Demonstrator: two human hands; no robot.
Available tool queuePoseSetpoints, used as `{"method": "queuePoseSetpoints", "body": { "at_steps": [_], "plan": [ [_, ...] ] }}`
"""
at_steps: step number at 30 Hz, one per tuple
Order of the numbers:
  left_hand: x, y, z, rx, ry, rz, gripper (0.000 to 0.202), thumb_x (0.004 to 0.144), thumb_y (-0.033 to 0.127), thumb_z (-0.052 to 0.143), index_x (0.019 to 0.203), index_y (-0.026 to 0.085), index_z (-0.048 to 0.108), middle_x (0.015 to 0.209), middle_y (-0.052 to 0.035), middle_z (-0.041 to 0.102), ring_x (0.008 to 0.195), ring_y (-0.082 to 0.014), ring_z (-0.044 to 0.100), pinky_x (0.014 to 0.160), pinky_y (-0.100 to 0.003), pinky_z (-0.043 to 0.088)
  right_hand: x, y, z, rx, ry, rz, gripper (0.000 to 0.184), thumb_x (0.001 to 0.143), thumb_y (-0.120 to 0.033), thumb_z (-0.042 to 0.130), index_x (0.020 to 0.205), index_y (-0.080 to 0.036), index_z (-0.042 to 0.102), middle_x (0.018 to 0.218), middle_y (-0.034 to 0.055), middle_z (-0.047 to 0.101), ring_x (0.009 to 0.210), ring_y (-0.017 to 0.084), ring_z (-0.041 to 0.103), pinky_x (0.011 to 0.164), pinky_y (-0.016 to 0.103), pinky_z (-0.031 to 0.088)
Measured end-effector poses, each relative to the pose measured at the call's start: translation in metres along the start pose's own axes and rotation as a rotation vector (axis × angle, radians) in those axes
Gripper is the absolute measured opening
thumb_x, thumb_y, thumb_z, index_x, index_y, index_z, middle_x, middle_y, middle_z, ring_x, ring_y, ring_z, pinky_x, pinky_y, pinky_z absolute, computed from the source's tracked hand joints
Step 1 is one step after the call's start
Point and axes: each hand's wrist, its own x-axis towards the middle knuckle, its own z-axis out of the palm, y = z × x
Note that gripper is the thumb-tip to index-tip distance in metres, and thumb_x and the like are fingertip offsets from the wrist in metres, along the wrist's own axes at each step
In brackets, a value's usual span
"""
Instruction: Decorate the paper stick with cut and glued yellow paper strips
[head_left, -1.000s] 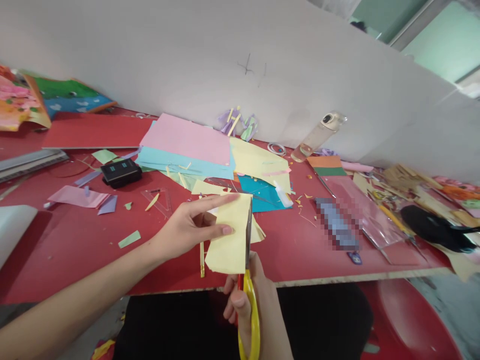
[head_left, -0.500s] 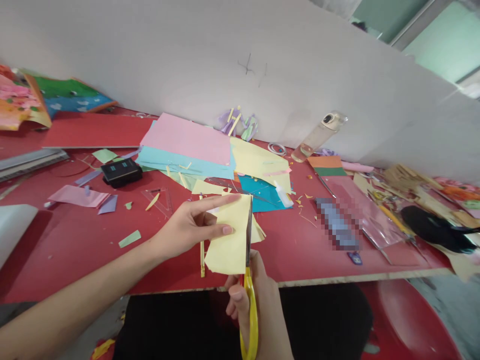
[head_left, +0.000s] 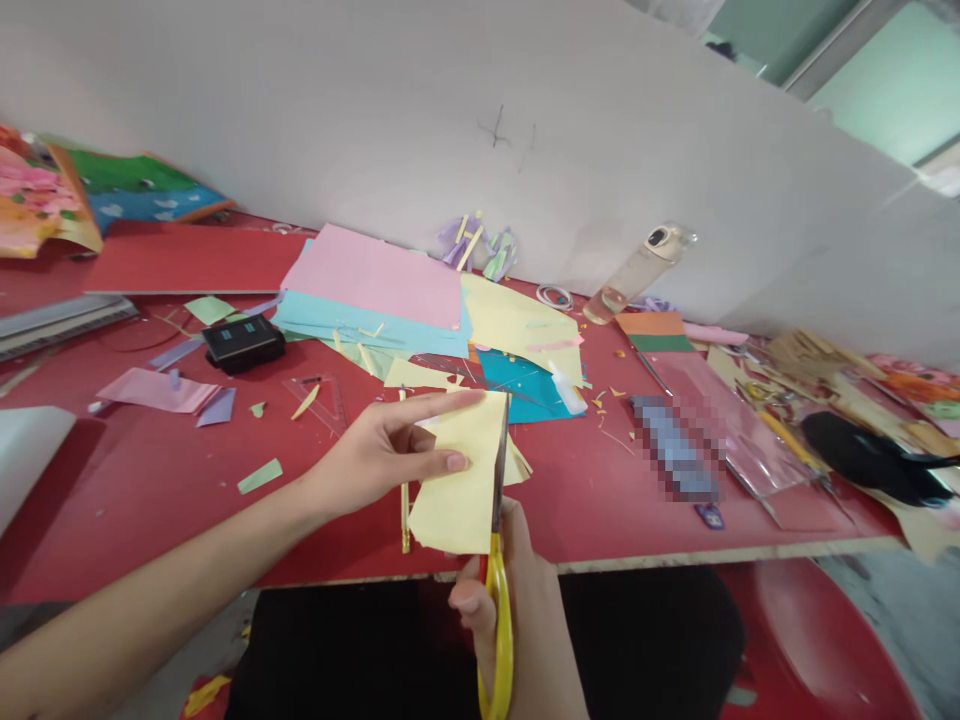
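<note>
My left hand (head_left: 382, 450) pinches a piece of pale yellow paper (head_left: 461, 490) between thumb and forefinger, above the table's front edge. In my right hand (head_left: 517, 600) is a pair of yellow-handled scissors (head_left: 498, 590), blades pointing away from me along the paper's right edge. Another flap of yellow paper (head_left: 517, 464) shows just right of the blades. My right fingers are partly hidden behind the handle. A yellow pencil (head_left: 406, 520) lies on the table, partly behind the held paper.
Pink paper (head_left: 382, 275), light blue sheets and a yellow sheet (head_left: 517, 315) lie behind my hands. A glue bottle (head_left: 567, 388) rests on teal paper. A clear bottle (head_left: 630, 280) leans against the wall. Left are a black box (head_left: 244, 345) and paper scraps; right, a plastic sleeve (head_left: 727, 420).
The scissor blades have tilted slightly, their tips moving a little to the right. My right thumb has shifted slightly left on the handle. My left hand stays nearly still.
</note>
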Motion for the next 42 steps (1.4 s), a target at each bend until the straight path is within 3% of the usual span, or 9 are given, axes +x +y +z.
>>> {"method": "queuePoseSetpoints", "body": {
  "at_steps": [9,14,21,27,34,39,42],
  "plan": [
    [0.0,0.002,0.0,0.019,-0.005,0.004,0.053,0.082,0.027,0.067,0.133,0.022,0.054,0.057,0.0079,0.016,0.052,-0.0077,0.016,0.046,-0.023,0.012,-0.001,-0.002,-0.004,0.041,-0.02,0.085,0.075,0.063,-0.088,0.045,0.096,-0.021,0.05,0.06,-0.0005,0.065,0.034,0.013,0.057,0.034,0.019,0.044],
    [-0.001,0.004,0.001,0.058,-0.008,-0.022,0.053,0.082,0.028,0.067,0.132,0.021,0.054,0.055,0.0081,0.019,0.051,-0.0072,0.017,0.045,-0.022,0.013,-0.001,-0.004,0.0,0.063,0.016,0.184,0.074,0.064,-0.088,0.042,0.093,-0.021,0.053,0.06,0.001,0.066,0.048,0.018,0.067,0.039,0.019,0.048],
    [0.0,0.002,0.001,0.069,-0.01,-0.024,0.053,0.082,0.03,0.066,0.132,0.02,0.054,0.056,0.0078,0.02,0.051,-0.0073,0.018,0.044,-0.022,0.014,-0.001,-0.009,-0.004,0.137,-0.032,0.266,0.068,0.066,-0.081,0.053,0.096,-0.021,0.055,0.04,-0.0072,0.051,0.026,0.011,0.048,0.026,0.016,0.033],
    [0.001,0.001,0.002,0.141,0.015,0.027,0.05,0.084,0.03,0.063,0.132,0.019,0.055,0.057,0.0075,0.025,0.051,-0.007,0.019,0.043,-0.021,0.017,0.004,-0.012,-0.009,0.099,0.002,0.288,0.06,0.072,-0.075,0.054,0.098,-0.02,0.056,0.048,-0.0041,0.059,0.025,0.01,0.048,0.027,0.015,0.035],
    [0.002,0.0,0.005,0.242,-0.074,0.095,0.046,0.084,0.023,0.059,0.13,0.024,0.056,0.084,-0.0001,0.057,0.049,-0.0046,0.024,0.042,-0.019,0.025,0.015,-0.002,-0.017,0.071,0.114,0.303,0.053,0.072,-0.07,0.059,0.091,-0.021,0.054,0.047,-0.0069,0.05,0.028,0.009,0.045,0.031,0.017,0.037],
    [0.004,0.002,0.005,0.216,-0.047,0.082,0.045,0.086,0.024,0.057,0.131,0.023,0.055,0.081,-0.0008,0.059,0.052,-0.006,0.027,0.046,-0.019,0.03,0.025,0.013,-0.034,-0.052,0.189,0.275,0.049,0.078,-0.065,0.057,0.099,-0.02,0.056,0.058,-0.0015,0.059,0.038,0.012,0.051,0.036,0.02,0.041],
    [0.004,0.001,0.004,0.182,-0.02,0.039,0.044,0.088,0.026,0.055,0.132,0.022,0.054,0.07,0.002,0.051,0.053,-0.007,0.028,0.047,-0.02,0.028,0.03,0.027,-0.046,-0.211,0.22,0.262,0.049,0.08,-0.062,0.056,0.105,-0.02,0.057,0.067,0.0024,0.065,0.048,0.015,0.058,0.044,0.022,0.044]
  ]
}}
